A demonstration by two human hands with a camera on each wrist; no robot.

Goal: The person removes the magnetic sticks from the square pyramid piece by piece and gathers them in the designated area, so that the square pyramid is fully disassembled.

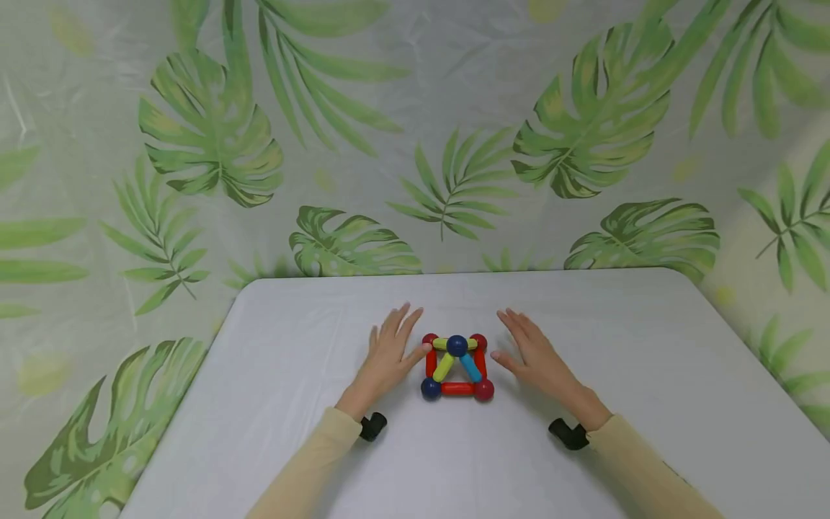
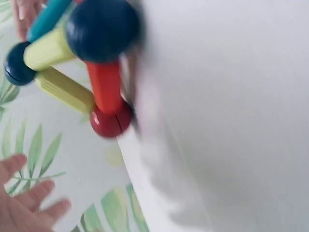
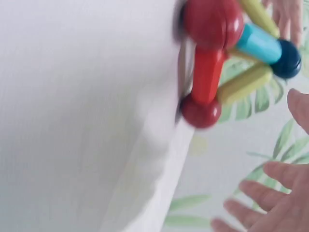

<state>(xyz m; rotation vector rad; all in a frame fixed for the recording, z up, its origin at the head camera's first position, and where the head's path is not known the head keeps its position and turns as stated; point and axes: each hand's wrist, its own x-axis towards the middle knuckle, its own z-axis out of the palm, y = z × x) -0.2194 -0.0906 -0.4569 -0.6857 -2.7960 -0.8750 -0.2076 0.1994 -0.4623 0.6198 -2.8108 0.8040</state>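
The rod-and-ball pyramid stands on the white worktop, near its middle. My left hand lies flat just left of the pyramid, grip open, thumb tip about touching a red ball. My right hand rests just right of the pyramid, fingers straight, grip open, holding nothing.
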